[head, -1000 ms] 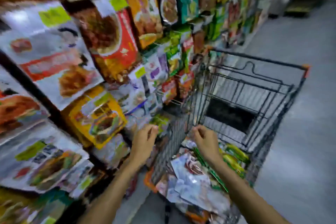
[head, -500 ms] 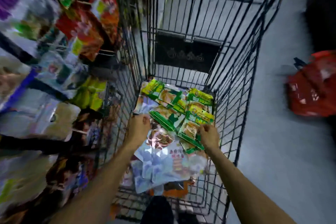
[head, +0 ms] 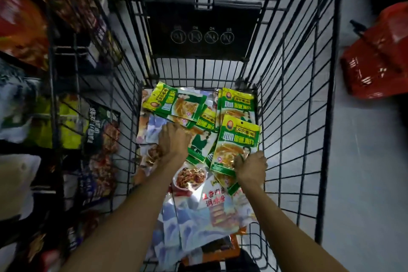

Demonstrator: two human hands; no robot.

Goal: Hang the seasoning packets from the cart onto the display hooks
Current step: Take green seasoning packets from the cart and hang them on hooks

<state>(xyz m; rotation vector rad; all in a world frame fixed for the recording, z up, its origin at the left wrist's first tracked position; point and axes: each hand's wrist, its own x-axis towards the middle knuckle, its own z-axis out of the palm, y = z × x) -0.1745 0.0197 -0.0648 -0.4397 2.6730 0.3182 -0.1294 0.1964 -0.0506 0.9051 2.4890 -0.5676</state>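
Observation:
Both my hands are down inside the black wire cart (head: 293,99). Several green and yellow seasoning packets (head: 176,104) lie at its far end, over white and blue packets (head: 205,212). My right hand (head: 250,166) is shut on the lower edge of one green packet (head: 237,146), which stands tilted up against the cart's right wall. My left hand (head: 174,141) lies palm down on the pile, fingers over the edge of the green packets; I cannot tell whether it grips one. The display with hanging packets (head: 99,139) is on the left, behind the cart's side.
A red shopping basket (head: 379,55) sits on the grey floor to the right of the cart. A black panel (head: 198,28) hangs on the cart's far wall. More packets fill the shelves at the far left, blurred.
My view dropped from the display into the cart. My right hand closed on a green packet and tilted it up; my left hand slid forward onto the pile.

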